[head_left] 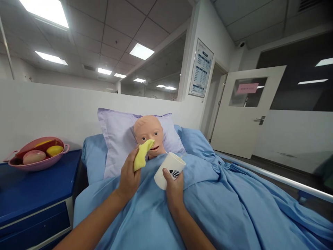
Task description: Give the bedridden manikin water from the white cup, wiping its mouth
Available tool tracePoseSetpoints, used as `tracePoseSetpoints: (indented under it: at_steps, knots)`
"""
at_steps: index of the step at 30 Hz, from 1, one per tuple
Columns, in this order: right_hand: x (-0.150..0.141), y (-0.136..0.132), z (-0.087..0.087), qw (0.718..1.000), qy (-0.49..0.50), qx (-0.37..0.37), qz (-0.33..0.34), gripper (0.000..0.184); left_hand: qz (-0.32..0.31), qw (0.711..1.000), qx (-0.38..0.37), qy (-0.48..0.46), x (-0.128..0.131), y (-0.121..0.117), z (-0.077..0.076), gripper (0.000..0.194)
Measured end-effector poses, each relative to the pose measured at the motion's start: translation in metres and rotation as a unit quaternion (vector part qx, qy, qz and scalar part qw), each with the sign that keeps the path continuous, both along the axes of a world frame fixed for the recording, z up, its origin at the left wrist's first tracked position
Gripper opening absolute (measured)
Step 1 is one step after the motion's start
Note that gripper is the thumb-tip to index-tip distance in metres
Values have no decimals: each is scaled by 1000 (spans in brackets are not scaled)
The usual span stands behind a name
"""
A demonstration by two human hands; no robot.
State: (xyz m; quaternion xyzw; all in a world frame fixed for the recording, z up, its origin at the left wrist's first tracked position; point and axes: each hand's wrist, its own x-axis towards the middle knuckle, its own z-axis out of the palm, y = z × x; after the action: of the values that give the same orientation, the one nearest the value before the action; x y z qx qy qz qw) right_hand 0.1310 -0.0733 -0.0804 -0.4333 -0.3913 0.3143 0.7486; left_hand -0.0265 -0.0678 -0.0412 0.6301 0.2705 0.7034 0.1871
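A yellow cloth (141, 157) is gripped in my left hand (129, 173), its tip in front of the nose and mouth of a mannequin's head (147, 127); I cannot tell whether it touches. My right hand (174, 191) is closed around a white mug (162, 173) with a dark striped print, tilted a little to the right over the blanket. What is inside the mug does not show. The head lies on a pale lilac pillow (114, 139), and a blue blanket (208, 198) covers the body up to the neck.
At the left, a pink basket (33, 167) of fruit stands on a blue bedside cabinet (52, 182). A metal bed rail (275, 175) runs along the right side. Beyond it stands an open door (239, 128); a notice board (201, 68) hangs on the wall.
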Motion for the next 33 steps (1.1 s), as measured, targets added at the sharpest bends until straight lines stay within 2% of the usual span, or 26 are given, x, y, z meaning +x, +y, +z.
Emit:
tracePoseSetpoints:
  at_steps: [2, 4, 7, 10, 15, 20, 23, 25, 28, 31, 33]
  knots:
    - [0, -1, 1, 1000, 1, -2, -8, 58, 7, 991, 88, 99, 8, 16, 11, 41]
    - [-1, -2, 3, 1000, 5, 1, -12, 58, 19, 973, 139, 181, 16, 31, 22, 39]
    - [-2, -2, 4, 1000, 13, 16, -10, 57, -1, 948, 151, 281, 28, 50, 35, 39]
    - [-2, -1, 3, 999, 24, 23, -6, 56, -52, 933, 127, 331, 38, 64, 38, 37]
    - [-1, 2, 1, 999, 26, 20, -5, 57, -113, 947, 75, 291, 40, 72, 23, 34]
    - [-2, 2, 3, 999, 27, 26, 5, 57, -173, 957, 2, 232, 24, 67, -2, 31]
    - [-3, 2, 3, 999, 25, 30, 5, 55, -185, 953, -6, 241, 12, 63, -10, 29]
    - [-3, 4, 2, 999, 20, 31, 4, 54, -171, 949, 24, 265, 8, 58, -4, 30]
    - [-2, 6, 0, 1000, 10, 28, -3, 55, -105, 936, 131, 310, 14, 52, 19, 33]
    - [-2, 7, -1, 1000, 7, 23, -6, 56, 17, 893, 268, 361, 34, 53, 44, 38]
    - [-1, 6, -1, 1000, 9, 13, -11, 56, 94, 854, 324, 396, 48, 62, 51, 36]
